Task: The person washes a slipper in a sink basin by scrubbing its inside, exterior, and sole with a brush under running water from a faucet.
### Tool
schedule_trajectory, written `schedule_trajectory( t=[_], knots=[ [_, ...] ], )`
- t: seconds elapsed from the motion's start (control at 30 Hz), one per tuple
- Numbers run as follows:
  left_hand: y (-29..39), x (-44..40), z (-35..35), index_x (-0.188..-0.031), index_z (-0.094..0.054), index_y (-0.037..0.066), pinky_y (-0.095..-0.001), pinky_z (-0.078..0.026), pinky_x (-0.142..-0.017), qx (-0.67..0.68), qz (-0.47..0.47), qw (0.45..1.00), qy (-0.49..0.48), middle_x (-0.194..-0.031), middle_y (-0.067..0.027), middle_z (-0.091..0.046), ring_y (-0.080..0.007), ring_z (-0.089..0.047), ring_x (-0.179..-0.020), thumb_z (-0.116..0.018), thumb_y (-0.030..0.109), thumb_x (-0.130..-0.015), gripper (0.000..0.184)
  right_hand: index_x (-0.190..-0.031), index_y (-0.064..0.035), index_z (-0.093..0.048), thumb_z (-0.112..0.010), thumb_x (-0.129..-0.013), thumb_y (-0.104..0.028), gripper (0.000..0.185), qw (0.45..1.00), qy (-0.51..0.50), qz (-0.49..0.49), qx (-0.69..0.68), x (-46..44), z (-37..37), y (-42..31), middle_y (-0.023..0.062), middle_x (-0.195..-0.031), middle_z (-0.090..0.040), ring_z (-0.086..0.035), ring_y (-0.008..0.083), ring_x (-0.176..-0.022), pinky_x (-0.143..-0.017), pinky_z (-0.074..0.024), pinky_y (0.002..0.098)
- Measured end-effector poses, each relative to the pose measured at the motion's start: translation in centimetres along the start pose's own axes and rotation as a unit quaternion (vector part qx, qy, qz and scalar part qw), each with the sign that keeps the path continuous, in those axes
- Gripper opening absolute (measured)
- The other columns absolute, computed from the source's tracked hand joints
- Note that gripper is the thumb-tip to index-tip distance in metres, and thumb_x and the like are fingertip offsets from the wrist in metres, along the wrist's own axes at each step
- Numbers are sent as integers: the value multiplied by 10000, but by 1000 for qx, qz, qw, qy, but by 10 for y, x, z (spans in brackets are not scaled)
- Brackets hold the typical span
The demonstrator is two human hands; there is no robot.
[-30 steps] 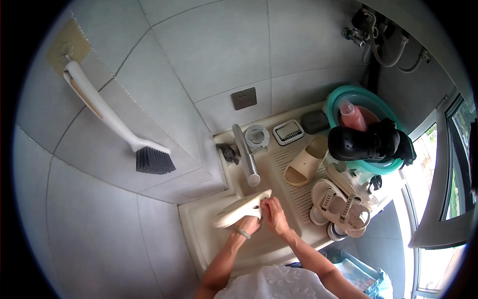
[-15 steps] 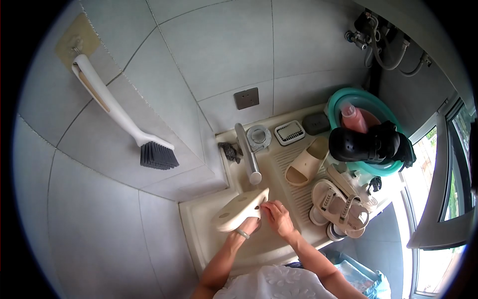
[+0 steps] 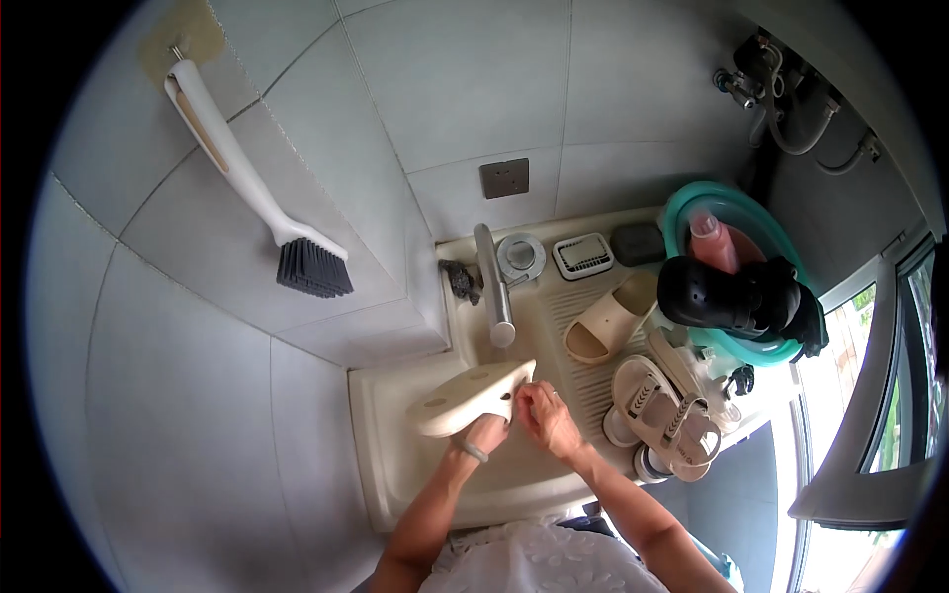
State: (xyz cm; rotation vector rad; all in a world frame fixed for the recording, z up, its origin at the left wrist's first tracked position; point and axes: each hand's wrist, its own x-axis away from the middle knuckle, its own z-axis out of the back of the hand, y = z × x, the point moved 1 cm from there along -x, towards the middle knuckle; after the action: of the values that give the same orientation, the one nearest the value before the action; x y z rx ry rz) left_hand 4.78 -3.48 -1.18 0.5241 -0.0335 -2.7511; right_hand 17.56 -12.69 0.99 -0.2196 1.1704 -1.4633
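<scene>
My left hand (image 3: 484,433) holds a cream slipper (image 3: 460,399) over the sink basin, sole turned up and away from me. Most of its fingers are hidden by the slipper. At the slipper's right edge, beside a small dark hole, my right hand (image 3: 550,420) has its fingers bent and pinched together; whatever is between them cannot be made out. Just beyond the slipper is the metal faucet (image 3: 494,287). A matching cream slipper (image 3: 611,318) stands on the ribbed drainboard to the right of the basin.
White-strapped sandals (image 3: 667,415) lie at the drainboard's right side. Behind them, a teal basin (image 3: 682,198) holds a pink bottle (image 3: 714,242) and black shoes (image 3: 727,299). A soap dish (image 3: 583,257) sits at the back edge. A white-handled brush (image 3: 232,178) hangs on the left wall.
The view has shifted slightly. My left hand still holds the slipper, now tilted a little differently; my right hand stays at its edge, its fingers curled in more.
</scene>
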Motion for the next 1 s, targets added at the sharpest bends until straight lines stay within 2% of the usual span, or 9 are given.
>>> schedule_trajectory(
  t=[0.07,0.1,0.27,0.3,0.47,0.53,0.73,0.93,1.0],
  knots=[
    [0,-5,1,-1138,-565,89,-437,-483,-810,154,105,982,-5,-972,-151,-619,-357,-596,-894,-660,74,-743,406,-956,2,-535,-634,-762,72,229,999,0,-30,-28,1,4,-1,135,-891,-588,-609,306,-805,-684,-516,357],
    [1,-10,11,-1147,-562,84,-429,-485,-811,144,115,982,-40,-1001,-151,-616,-346,-596,-909,-660,88,-745,414,-962,8,-546,-636,-765,70,225,997,5,-59,-55,0,6,-3,139,-886,-598,-617,304,-799,-688,-516,358],
    [-12,-8,-7,-1176,-539,78,-423,-487,-823,95,82,992,4,-1060,-146,-598,-326,-594,-938,-631,111,-773,414,-968,-2,-616,-654,-777,27,197,996,44,-68,-26,-13,3,-6,133,-874,-636,-647,297,-779,-679,-525,357],
    [-14,-15,-3,-1177,-537,77,-424,-486,-828,73,60,993,65,-1057,-149,-599,-327,-596,-935,-625,98,-775,413,-965,-7,-636,-658,-785,6,182,998,44,-49,-9,-15,2,-5,128,-871,-646,-652,301,-773,-672,-531,360],
    [-18,-9,-5,-1073,-590,67,-436,-477,-861,111,65,990,-62,-1055,-130,-598,-309,-574,-1011,-593,113,-770,307,-981,-28,-634,-660,-790,-36,193,995,-3,5,97,-14,0,-1,99,-884,-639,-644,281,-769,-647,-545,359],
    [-20,-4,-13,-1048,-604,80,-439,-463,-879,74,43,995,-58,-1037,-118,-599,-308,-569,-1014,-602,111,-748,302,-988,-34,-620,-662,-785,-43,208,991,-31,26,131,-14,-2,-1,85,-886,-633,-642,268,-768,-641,-547,359],
    [-27,6,-35,-1047,-603,103,-438,-451,-893,255,161,952,-50,-1020,-112,-600,-327,-570,-981,-632,105,-724,324,-894,-43,-594,-667,-745,-43,165,980,-66,58,180,-24,-8,-4,75,-842,-599,-621,249,-749,-609,-535,354],
    [-32,9,-36,-1126,-571,95,-438,-431,-936,179,103,978,-28,-1093,-129,-577,-325,-553,-1033,-629,130,-742,390,-858,-36,-621,-678,-702,-14,168,982,-101,31,156,-35,-11,-5,89,-808,-606,-605,261,-706,-644,-530,345],
    [-33,14,-47,-1130,-569,92,-439,-426,-942,207,118,971,-34,-1110,-135,-570,-322,-549,-1046,-627,137,-746,391,-826,-26,-628,-683,-690,-11,148,990,-95,-19,103,-36,-13,-2,116,-788,-611,-611,272,-715,-639,-522,344]
  ],
)
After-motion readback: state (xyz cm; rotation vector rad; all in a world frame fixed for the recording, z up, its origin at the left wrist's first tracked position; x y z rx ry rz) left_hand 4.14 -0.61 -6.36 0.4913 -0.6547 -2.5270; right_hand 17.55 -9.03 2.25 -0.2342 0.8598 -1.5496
